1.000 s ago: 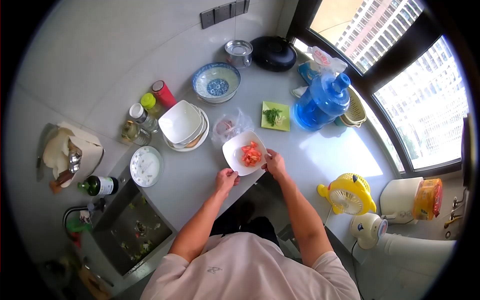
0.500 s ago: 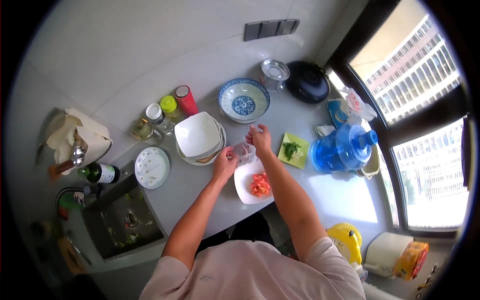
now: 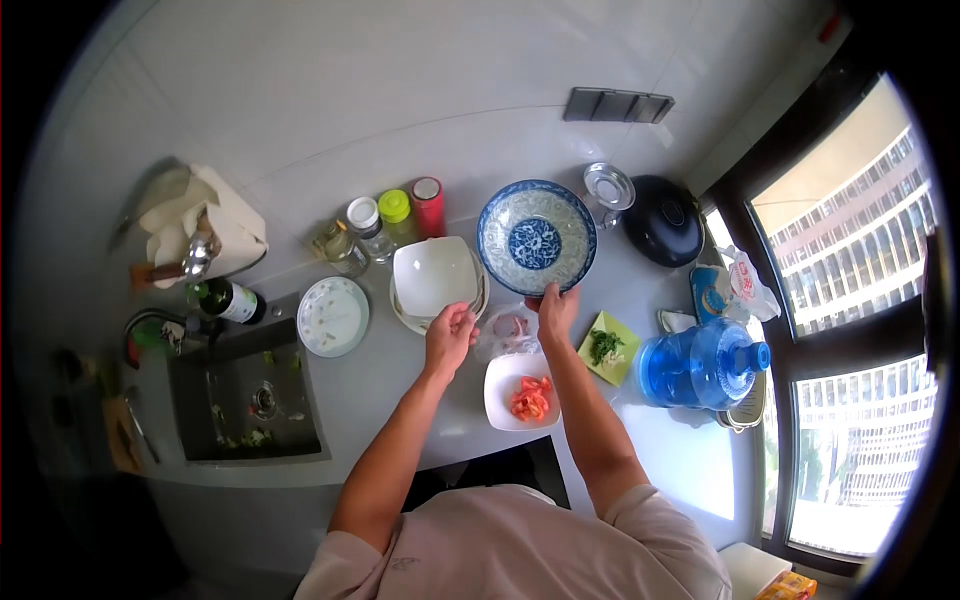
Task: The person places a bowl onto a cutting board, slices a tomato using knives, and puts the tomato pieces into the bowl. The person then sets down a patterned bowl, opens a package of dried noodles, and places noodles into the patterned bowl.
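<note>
the right hand (image 3: 557, 305) is closing on the near rim of the blue-and-white bowl (image 3: 535, 242), thumb over the edge. the left hand (image 3: 452, 338) is hovering half open, fingers loosely curled, holding nothing visible, beside the white square bowl (image 3: 432, 272); contact is unclear. the counter (image 3: 355, 395) is stretching between sink (image 3: 250, 405) and left forearm; the plastic bag (image 3: 508, 332) is lying between the hands.

No text legible: red characters on the white plastic bag (image 3: 752, 290), near the window-side edge of the bench (image 3: 350, 400), and print on the green bottle's label (image 3: 242, 303) are unreadable.
</note>
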`<state>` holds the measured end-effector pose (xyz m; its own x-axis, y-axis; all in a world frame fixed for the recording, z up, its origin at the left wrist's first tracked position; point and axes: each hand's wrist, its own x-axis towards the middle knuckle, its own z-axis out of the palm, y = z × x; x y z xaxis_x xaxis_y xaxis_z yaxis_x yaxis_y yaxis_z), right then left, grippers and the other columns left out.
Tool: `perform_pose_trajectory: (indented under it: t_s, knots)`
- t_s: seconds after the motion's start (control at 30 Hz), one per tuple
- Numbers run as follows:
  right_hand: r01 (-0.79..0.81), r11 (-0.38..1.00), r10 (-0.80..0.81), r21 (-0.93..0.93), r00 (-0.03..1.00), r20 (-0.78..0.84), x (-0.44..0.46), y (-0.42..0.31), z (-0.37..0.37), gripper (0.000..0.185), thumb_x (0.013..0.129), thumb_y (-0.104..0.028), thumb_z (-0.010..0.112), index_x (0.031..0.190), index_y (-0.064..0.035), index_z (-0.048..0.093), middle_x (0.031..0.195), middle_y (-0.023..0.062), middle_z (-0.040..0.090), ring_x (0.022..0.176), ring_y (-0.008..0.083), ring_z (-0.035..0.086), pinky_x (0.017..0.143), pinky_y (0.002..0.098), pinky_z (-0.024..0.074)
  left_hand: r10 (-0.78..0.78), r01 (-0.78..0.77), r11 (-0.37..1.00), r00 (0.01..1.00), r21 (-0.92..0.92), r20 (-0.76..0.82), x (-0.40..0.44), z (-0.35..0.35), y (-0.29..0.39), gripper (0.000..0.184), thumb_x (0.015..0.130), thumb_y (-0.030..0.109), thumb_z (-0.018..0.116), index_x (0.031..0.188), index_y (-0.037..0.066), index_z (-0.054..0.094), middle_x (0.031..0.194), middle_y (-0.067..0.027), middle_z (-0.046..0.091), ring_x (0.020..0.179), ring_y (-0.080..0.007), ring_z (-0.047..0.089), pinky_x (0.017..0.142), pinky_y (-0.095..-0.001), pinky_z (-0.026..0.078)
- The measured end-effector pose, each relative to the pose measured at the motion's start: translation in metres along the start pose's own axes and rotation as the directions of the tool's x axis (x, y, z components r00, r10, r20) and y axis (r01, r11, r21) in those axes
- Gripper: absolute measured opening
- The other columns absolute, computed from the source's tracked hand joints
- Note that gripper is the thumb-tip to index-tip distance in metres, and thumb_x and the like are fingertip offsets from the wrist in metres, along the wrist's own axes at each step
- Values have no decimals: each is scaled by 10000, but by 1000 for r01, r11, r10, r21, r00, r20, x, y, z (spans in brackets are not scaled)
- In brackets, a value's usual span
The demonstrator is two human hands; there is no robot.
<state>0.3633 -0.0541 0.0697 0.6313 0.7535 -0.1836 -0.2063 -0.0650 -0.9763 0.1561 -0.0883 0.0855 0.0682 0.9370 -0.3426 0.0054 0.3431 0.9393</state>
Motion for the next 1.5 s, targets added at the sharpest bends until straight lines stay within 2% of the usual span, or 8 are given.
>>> perform_pose_trajectory:
  t_s: [0.3,0.4,0.5,0.7,0.93,1.03,1.17,1.5]
  knots:
    - [12,980,70,-201,917,394,-206,-12,71,316,963,-127,539,1237,28,508,979,157,684,615,235,700,517,308,607,85,-164,946,958,-280,-274,-105,-169,17,545,1065,461,547,1446,70,535,1136,-83,688,802,-136,686,683,-282,573]
    - [-19,983,114,-182,845,522,-304,6,126,344,967,-112,539,1281,26,514,996,157,698,604,228,700,526,313,615,62,-173,959,899,-223,-433,-165,-264,1,507,1063,430,558,1441,93,532,1110,-87,682,759,-124,670,652,-291,562]
    - [-86,966,228,-244,727,648,-389,33,186,358,965,-57,507,1307,40,468,1078,200,673,649,250,718,534,321,632,134,-300,935,791,-188,-597,-205,-362,-46,456,1052,379,590,1403,89,561,950,-58,685,717,-111,649,630,-283,558]
    - [-109,915,388,-389,507,770,-527,92,303,369,951,-42,517,1307,43,468,1102,198,675,723,282,750,568,362,654,-42,-349,906,490,-240,-871,-285,-516,-93,376,1049,281,565,1344,52,614,844,-3,653,641,-73,604,560,-244,536]
    - [17,895,427,-445,251,869,-650,155,416,369,941,-51,538,1298,27,493,1113,211,664,777,301,756,583,383,668,-237,-325,890,272,-321,-933,-348,-652,-147,396,1046,235,573,1400,59,604,870,-36,661,614,-105,606,528,-272,526]
    - [81,858,499,-508,106,860,-697,186,454,394,940,-42,536,1317,38,451,1120,231,658,785,319,756,593,403,675,-258,-235,919,248,-316,-934,-383,-704,-165,384,1077,261,513,1389,58,610,939,-33,665,666,-100,626,583,-274,544]
    - [-46,842,539,-537,21,842,-762,215,500,408,944,1,506,1335,45,401,1122,264,648,789,348,756,614,433,680,-282,-181,927,245,-330,-928,-405,-778,-191,370,1090,268,493,1377,67,614,959,-29,667,689,-104,636,602,-278,554]
    - [47,840,525,-541,177,832,-880,333,615,429,964,24,487,1384,55,407,1149,234,654,802,293,743,604,364,668,-309,-113,922,357,-369,-882,-406,-972,-257,316,1087,239,518,1315,49,628,870,-55,673,616,-106,609,559,-285,534]
